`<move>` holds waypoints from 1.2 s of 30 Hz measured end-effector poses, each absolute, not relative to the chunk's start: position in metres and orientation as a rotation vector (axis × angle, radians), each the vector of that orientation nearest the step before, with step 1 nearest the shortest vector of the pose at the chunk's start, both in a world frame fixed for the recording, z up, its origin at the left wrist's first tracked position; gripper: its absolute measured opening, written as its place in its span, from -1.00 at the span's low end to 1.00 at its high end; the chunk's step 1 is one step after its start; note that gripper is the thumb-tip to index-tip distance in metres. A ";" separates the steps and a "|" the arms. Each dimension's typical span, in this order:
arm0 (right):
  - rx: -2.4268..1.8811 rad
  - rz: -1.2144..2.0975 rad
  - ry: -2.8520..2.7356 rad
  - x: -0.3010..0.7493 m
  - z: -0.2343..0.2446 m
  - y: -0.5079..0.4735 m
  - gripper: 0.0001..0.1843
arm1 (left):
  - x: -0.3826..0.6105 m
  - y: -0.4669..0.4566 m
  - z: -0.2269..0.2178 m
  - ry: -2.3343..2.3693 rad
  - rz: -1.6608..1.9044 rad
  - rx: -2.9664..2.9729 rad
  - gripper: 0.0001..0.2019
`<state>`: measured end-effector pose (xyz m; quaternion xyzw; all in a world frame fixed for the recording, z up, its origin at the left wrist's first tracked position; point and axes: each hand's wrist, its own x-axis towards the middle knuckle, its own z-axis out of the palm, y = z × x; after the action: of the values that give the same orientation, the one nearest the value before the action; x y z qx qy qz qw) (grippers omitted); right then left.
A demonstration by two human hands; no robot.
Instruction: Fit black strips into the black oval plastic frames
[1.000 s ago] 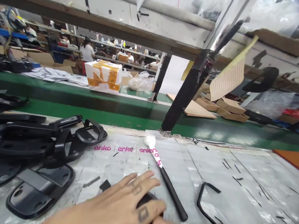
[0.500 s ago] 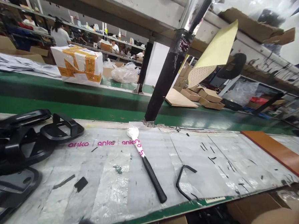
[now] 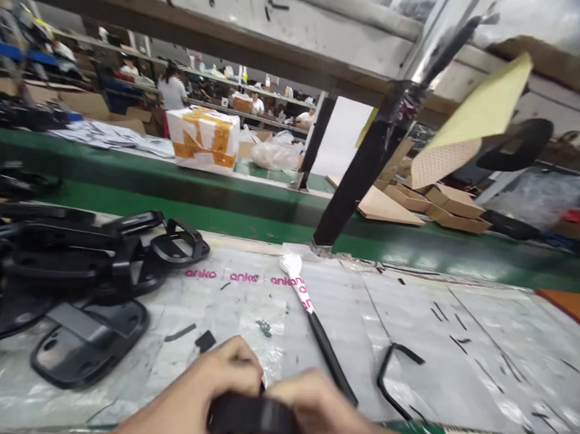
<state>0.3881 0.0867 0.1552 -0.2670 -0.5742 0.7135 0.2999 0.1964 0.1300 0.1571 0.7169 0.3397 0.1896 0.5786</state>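
Note:
Low in the head view, my left hand (image 3: 221,386) and my right hand (image 3: 324,403) are closed around a black curved part (image 3: 256,416) between them. Motion blurs this piece, and its lower side is hidden. Just beyond my right hand lies a hammer-like tool (image 3: 329,351) with a black handle; its head is wrapped in white material printed in pink. A black bent rod (image 3: 384,377) rests to the right of it. On the left, several black plastic pieces with raised loops (image 3: 90,344) are heaped on the bench.
Clear sheeting covers the bench (image 3: 340,305), with black scraps (image 3: 458,321) scattered on it. A black-wrapped post (image 3: 351,181) rises at its far edge. Behind stands a taped white box (image 3: 205,140) on a green surface. An overhead shelf crosses above; people work in the background.
Both hands have come into view at the bottom, holding the black part. The camera has turned left, so the bench and its contents appear farther right.

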 end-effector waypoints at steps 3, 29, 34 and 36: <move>-0.728 1.916 -1.032 0.401 0.151 0.101 -0.61 | 0.202 0.151 0.170 0.850 0.244 1.361 -0.88; -0.783 0.633 -2.668 0.380 0.130 0.120 -0.64 | 0.188 0.176 0.191 0.797 0.123 2.052 -0.37; -1.108 1.323 -2.380 0.381 0.132 0.123 -0.76 | 0.194 0.148 0.170 0.594 0.279 2.749 -0.27; -1.093 1.205 -2.407 0.379 0.130 0.120 -0.80 | 0.201 0.144 0.166 0.565 0.309 2.931 -0.34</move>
<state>0.3788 0.1199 0.1296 -0.3737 -0.8226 0.4120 0.1180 0.2009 0.1443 0.1661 0.9743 0.1877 0.1029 0.0702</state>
